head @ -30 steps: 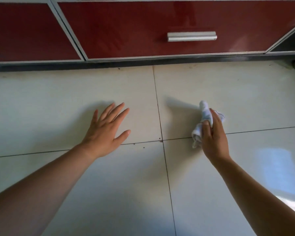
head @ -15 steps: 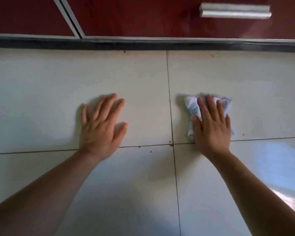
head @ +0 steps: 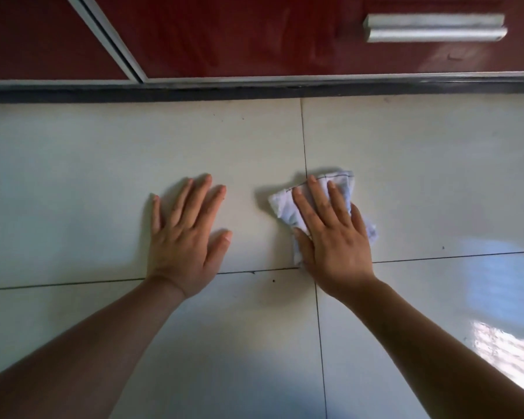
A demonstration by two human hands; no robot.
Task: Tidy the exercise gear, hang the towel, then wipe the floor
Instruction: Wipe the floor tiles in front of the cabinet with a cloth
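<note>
A small white cloth (head: 282,205) lies crumpled on the pale tiled floor (head: 421,176), across the vertical grout line. My right hand (head: 330,237) presses flat on top of the cloth with its fingers spread, covering most of it. My left hand (head: 185,234) rests flat on the bare tile to the left of the cloth, fingers apart, holding nothing. A gap of tile separates the two hands.
A red cabinet front (head: 239,34) with a silver handle (head: 433,27) runs along the far edge of the floor above a dark plinth (head: 254,92). Small dark specks (head: 273,280) lie near the grout crossing. Window light glares on the tiles at right.
My right hand went from gripping the bunched cloth above the floor to pressing it flat on the tile, then slid it left over the grout line. The left hand stays planted.
</note>
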